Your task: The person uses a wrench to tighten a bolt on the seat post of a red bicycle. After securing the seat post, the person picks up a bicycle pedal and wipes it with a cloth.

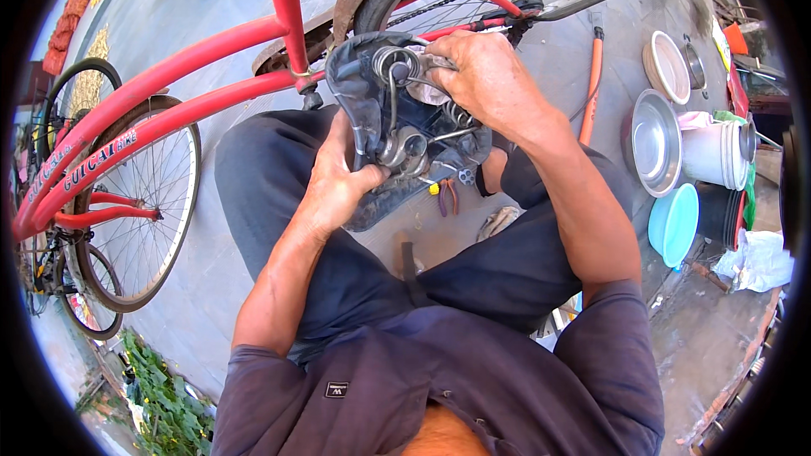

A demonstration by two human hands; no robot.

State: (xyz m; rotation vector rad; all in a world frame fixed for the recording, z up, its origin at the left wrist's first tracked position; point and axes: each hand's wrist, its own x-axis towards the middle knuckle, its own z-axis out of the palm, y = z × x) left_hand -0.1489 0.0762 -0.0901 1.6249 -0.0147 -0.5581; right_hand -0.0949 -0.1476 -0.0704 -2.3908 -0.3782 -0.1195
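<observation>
A worn black bicycle saddle (359, 76) is held in front of me over my legs, its underside turned up. A coil spring (395, 63), bent metal rods and a rusty clamp (407, 148) show on it. My left hand (336, 181) grips the saddle's near left edge, thumb on top. At the far right side, my right hand (490, 80) is closed over a greyish-white rag (432, 91) pressed against the saddle beside the springs. Its fingertips are partly hidden. Pliers (448, 198) with dark handles lie on the ground just beyond my lap, beside a small yellow piece.
A red bicycle frame (182, 59) stretches across the left and far side, with its wheels close by. An orange tube (593, 84) lies to the right. Further right are a metal basin (655, 143), a turquoise basin (674, 224) and white buckets (714, 152).
</observation>
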